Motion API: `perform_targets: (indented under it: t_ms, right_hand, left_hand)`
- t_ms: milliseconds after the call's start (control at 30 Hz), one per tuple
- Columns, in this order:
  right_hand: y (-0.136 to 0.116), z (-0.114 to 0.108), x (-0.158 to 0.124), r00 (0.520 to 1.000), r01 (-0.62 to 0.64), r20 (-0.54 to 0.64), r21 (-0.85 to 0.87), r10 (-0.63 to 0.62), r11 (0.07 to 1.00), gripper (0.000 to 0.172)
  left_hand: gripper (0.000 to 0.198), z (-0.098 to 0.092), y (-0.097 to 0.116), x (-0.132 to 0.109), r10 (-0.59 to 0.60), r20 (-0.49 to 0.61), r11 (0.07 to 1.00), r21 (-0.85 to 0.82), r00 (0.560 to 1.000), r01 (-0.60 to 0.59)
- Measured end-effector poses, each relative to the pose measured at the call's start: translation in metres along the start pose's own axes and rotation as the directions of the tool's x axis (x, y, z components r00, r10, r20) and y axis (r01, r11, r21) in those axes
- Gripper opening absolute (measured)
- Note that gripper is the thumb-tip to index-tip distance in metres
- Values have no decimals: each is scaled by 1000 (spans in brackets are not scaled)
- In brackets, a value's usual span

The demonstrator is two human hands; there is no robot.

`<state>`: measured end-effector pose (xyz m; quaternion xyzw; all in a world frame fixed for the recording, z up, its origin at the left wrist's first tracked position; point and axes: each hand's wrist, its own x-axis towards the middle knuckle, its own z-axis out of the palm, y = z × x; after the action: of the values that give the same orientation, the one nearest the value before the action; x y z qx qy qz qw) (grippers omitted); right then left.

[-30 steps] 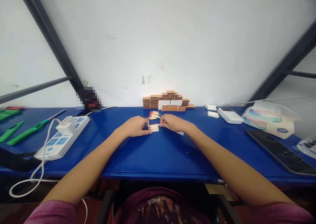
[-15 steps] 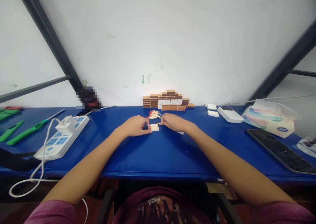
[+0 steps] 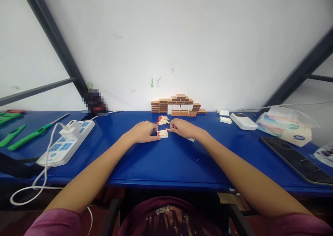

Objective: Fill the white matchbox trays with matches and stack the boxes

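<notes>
A small white matchbox tray (image 3: 163, 134) with red-tipped matches in it lies on the blue table. My left hand (image 3: 144, 132) grips the tray's left end between thumb and fingers. At its right end my right hand (image 3: 182, 128) is closed in a pinch on a match (image 3: 167, 129), whose red head shows at the tray's edge. Just behind lies a loose pile of matches (image 3: 163, 119), heads mostly to the left. A flat white piece (image 3: 191, 139) sticks out partly from under my right wrist; most of it is hidden.
Stacked matchboxes (image 3: 163, 106) stand against the wall. On the left are a white power strip (image 3: 78, 135) with a cable and green lighters (image 3: 31, 139). To the right are small white boxes (image 3: 225, 120), a white device (image 3: 244, 121), a tissue pack (image 3: 283, 125) and a phone (image 3: 293, 158).
The view has shifted very slightly. Both hands keep almost the same place, and the red match head at my right fingertips sits slightly nearer the tray.
</notes>
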<state>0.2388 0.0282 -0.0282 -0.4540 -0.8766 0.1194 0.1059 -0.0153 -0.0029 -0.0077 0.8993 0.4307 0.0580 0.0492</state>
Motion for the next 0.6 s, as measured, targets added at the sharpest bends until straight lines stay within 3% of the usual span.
perform_targets:
  t_ms: [367,600]
  right_hand:
    - [4,2,2,1000,-6,11,-32,6,999,17]
    - [-3,-4,-2,998,16,-53,29,-14,999,14]
  left_hand:
    - [36,0,0,0,2,-11,1000,-19,1000,-2]
    - [36,0,0,0,0,-10,1000,-8,1000,0]
